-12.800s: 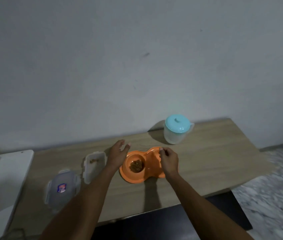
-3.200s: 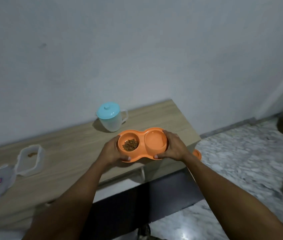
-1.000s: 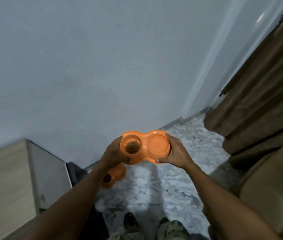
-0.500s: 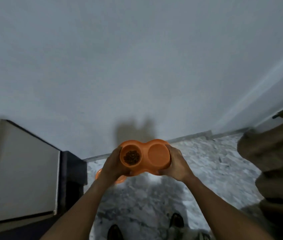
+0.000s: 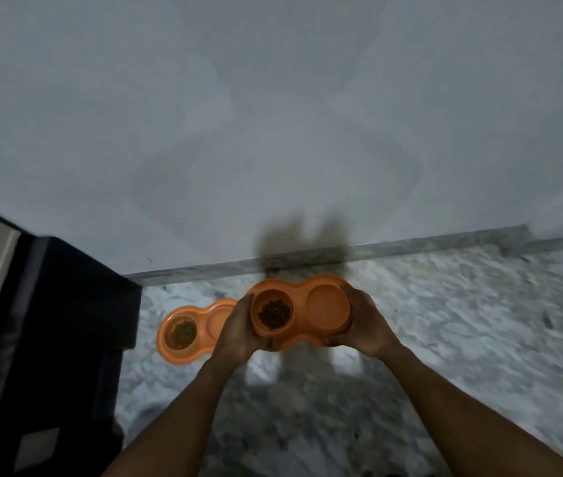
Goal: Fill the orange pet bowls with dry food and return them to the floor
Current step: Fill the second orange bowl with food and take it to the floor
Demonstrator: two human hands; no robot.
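above the marbled floor (image 5: 462, 332), just short of the wall (image 5: 273, 132), an orange double bowl (image 5: 302, 304) is held level in the air between two hands. it is one moulded piece with two round cups side by side; the left cup holds a small heap of dark dry food (image 5: 274, 313), the right cup shows only bare orange plastic. the left hand (image 5: 238, 330) has its grip clamped round the left end, and the right hand (image 5: 364, 325) is clamped round the right end. a second orange double bowl (image 5: 187, 330) lies on the floor to the left, partly hidden behind the left hand, with food in its left cup, just beside a dark cabinet (image 5: 66, 321). to the right the floor runs open along the grey skirting (image 5: 428, 244).
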